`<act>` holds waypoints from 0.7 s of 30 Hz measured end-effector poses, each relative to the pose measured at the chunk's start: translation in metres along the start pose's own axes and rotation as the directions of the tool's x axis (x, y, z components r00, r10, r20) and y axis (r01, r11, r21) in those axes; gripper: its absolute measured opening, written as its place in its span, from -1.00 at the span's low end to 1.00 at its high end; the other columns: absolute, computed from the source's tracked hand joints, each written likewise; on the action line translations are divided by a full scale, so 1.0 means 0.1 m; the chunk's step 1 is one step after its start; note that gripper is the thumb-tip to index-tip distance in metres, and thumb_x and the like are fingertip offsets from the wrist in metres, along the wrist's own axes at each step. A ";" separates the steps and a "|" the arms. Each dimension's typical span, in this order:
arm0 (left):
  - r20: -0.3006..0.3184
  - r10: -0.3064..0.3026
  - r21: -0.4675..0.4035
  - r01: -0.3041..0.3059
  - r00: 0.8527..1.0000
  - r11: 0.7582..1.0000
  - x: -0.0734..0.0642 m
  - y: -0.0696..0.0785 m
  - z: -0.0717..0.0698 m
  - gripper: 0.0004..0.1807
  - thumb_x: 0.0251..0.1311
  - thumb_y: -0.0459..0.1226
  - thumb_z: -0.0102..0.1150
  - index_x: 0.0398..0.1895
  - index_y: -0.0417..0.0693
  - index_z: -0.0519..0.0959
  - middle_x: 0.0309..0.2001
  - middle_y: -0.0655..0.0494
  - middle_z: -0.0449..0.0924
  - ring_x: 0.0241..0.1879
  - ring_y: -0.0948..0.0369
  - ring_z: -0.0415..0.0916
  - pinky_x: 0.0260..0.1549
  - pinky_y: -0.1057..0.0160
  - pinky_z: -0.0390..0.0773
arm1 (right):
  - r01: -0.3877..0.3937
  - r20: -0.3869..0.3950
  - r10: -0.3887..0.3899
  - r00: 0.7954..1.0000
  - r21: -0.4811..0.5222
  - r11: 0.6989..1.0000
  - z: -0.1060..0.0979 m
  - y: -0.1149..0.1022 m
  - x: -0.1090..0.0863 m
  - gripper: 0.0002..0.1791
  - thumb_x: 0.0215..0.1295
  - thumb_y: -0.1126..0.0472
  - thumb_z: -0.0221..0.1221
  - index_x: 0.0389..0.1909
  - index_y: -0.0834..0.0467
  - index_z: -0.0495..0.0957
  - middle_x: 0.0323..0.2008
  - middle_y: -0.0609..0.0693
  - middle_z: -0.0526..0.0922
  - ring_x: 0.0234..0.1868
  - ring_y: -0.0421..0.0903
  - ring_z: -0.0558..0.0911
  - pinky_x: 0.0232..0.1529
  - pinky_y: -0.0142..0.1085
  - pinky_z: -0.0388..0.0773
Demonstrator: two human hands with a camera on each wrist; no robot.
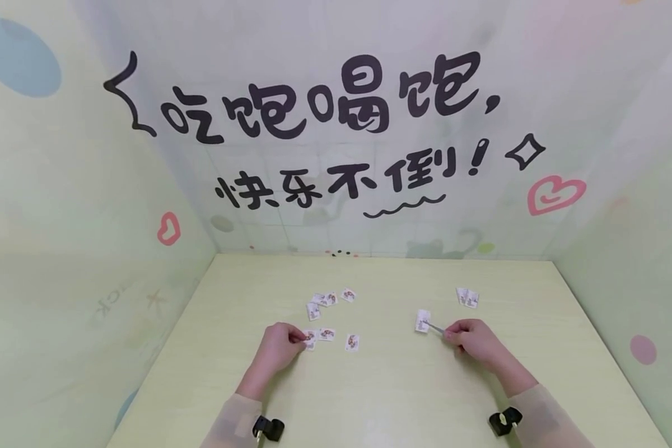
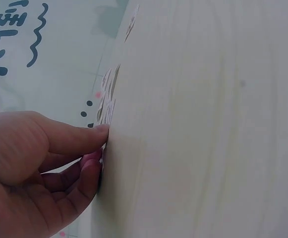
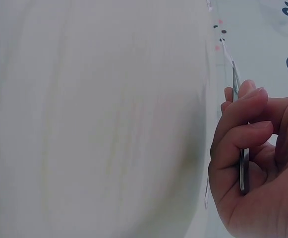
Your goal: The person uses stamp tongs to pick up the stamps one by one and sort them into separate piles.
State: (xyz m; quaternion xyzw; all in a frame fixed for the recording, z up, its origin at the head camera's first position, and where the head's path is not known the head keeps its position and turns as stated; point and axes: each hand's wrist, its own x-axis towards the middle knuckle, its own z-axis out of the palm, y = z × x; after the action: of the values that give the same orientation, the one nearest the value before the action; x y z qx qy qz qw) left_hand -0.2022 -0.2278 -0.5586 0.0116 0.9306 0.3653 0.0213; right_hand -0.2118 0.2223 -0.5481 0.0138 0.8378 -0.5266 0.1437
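My left hand [image 1: 280, 346] is at the left group of small printed cards, thumb and fingertips pinching the edge of a white card [image 1: 309, 344] on the table. In the left wrist view the thumb and curled fingers meet at the card edges, seen nearly edge-on. My right hand [image 1: 476, 339] grips silver tweezers [image 3: 244, 171] between thumb and fingers. Their tips reach over a white card with a small printed figure [image 1: 422, 316], which appears raised a little from the table. Beside the left fingers lies another card [image 1: 326, 335], with a separate card [image 1: 352, 342] to its right.
Several overlapping cards [image 1: 313, 311] lie farther back on the left, near a lone card [image 1: 349, 295]. Two overlapping cards [image 1: 471, 299] are at the back right. The pale wooden table [image 1: 381, 392] meets printed walls [image 1: 341, 236] on three sides.
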 end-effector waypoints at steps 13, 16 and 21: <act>-0.009 0.005 -0.010 -0.006 1.000 1.000 0.00 -0.03 0.01 -0.93 0.20 -0.46 0.49 -0.33 -0.17 0.76 -0.40 0.16 0.66 -0.37 0.22 0.58 -0.30 0.17 0.65 | -0.080 -0.129 0.074 0.989 -0.040 0.996 -0.39 0.20 0.10 -0.77 0.52 0.28 0.20 -0.09 0.42 0.67 -0.51 -0.01 0.57 -0.43 -0.09 0.51 -0.36 -0.27 0.42; -0.008 -0.003 -0.017 0.003 1.000 1.000 0.00 -0.04 0.01 -0.93 0.20 -0.46 0.49 -0.33 -0.17 0.76 -0.41 0.16 0.66 -0.38 0.21 0.57 -0.30 0.17 0.65 | -0.092 -0.136 0.084 0.987 -0.046 0.995 -0.45 0.22 0.12 -0.76 0.53 0.27 0.20 -0.08 0.42 0.67 -0.51 -0.01 0.58 -0.43 -0.09 0.51 -0.36 -0.28 0.43; -0.010 0.000 -0.021 -0.001 1.000 1.000 0.01 -0.06 0.02 -0.92 0.19 -0.46 0.50 -0.34 -0.17 0.76 -0.41 0.17 0.66 -0.38 0.24 0.57 -0.30 0.16 0.65 | -0.110 -0.140 0.102 0.985 -0.049 0.993 -0.53 0.23 0.15 -0.74 0.54 0.27 0.19 -0.06 0.43 0.65 -0.49 -0.01 0.58 -0.41 -0.08 0.51 -0.34 -0.26 0.44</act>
State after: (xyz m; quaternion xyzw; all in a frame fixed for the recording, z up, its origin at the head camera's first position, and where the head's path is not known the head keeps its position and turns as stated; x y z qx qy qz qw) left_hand -0.2029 -0.2309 -0.5637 0.0097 0.9267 0.3752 0.0166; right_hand -0.2343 0.2780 -0.5511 0.0906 0.8582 -0.4923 0.1140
